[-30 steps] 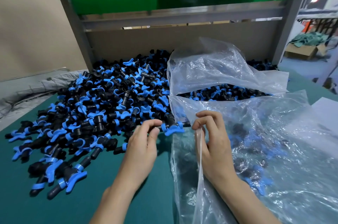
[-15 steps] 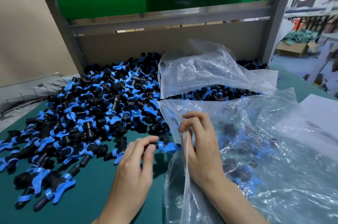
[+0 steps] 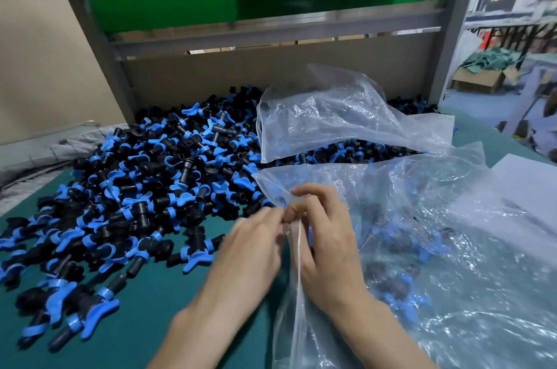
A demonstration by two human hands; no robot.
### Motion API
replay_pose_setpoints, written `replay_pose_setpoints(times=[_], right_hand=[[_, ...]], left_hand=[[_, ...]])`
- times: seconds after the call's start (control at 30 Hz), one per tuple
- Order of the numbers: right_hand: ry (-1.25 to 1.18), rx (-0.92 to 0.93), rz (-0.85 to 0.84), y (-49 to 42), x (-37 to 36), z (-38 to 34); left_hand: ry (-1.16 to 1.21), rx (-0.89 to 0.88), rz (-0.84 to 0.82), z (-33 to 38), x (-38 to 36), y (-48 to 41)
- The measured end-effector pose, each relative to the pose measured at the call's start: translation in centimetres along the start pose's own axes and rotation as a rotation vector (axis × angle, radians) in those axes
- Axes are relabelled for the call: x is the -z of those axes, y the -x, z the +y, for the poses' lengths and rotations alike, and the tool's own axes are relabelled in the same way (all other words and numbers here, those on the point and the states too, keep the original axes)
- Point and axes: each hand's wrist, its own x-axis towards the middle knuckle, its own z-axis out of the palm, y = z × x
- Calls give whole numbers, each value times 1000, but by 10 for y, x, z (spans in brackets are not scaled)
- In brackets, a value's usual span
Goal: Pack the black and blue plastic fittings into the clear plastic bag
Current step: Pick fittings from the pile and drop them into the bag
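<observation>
A big heap of black and blue plastic fittings (image 3: 150,187) covers the green table (image 3: 144,329) on the left. The clear plastic bag (image 3: 467,248) lies on the right, with several fittings (image 3: 394,284) showing through it. My right hand (image 3: 328,251) pinches the bag's near edge and holds the mouth up. My left hand (image 3: 250,251) is blurred, and its fingertips meet the right hand at the bag's mouth. No fitting shows in the left hand, and I cannot tell what its fingers hold.
A second clear bag (image 3: 337,118) lies crumpled over the back of the heap. A cardboard panel (image 3: 45,67) and a grey metal frame (image 3: 271,34) close the left and back sides. A white sheet (image 3: 527,184) lies at the right and grey cloth (image 3: 39,151) at the left.
My left hand carried a fitting from the heap's edge to the bag's mouth; the fitting is now out of sight. The right hand kept its pinch on the bag.
</observation>
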Motion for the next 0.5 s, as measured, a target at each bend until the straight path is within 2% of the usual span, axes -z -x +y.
replay_pose_setpoints(times=[0.1,0.23,0.37,0.43,0.5], right_hand=[[-16,-21,-1,-1,1,0],[-40,-42,13,-3,2,1],[-55,-53,21,-3,2,0],[-60,-55,16,-3,3,-1],[-59,-51,12,-4,3,-2]], left_hand=[[-162,91,168,-12,19,7],[-173,168,267,-19,36,19],[143,236,358,-15,39,29],[294,256,303,-10,33,33],[415,271,178,-4,22,34]])
